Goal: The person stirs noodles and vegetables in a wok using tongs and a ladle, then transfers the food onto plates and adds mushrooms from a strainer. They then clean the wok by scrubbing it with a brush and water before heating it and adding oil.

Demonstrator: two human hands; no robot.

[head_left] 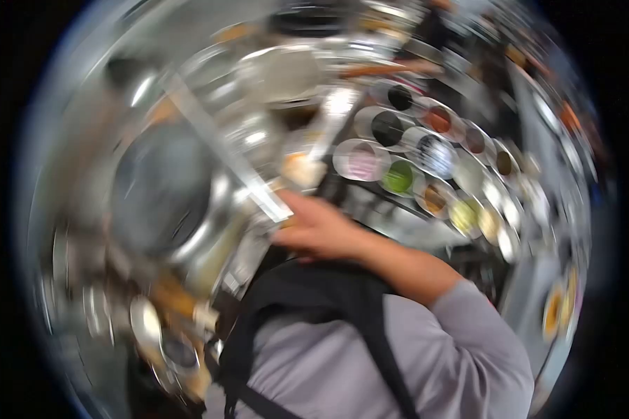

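Note:
The view is badly blurred. My right hand (314, 227) reaches out from a grey sleeve over my black apron and is closed on the near end of a long flat metal handle (217, 140). The handle runs up and to the left, across the right side of a dark round wok (161, 188). What sits at the handle's far end is too smeared to make out. My left hand is out of view.
Several round metal bowls (398, 157) of seasonings in different colours stand in rows to the right of my hand. A pale container (286, 73) is at the back. More metal pots and utensils (168, 328) crowd the lower left.

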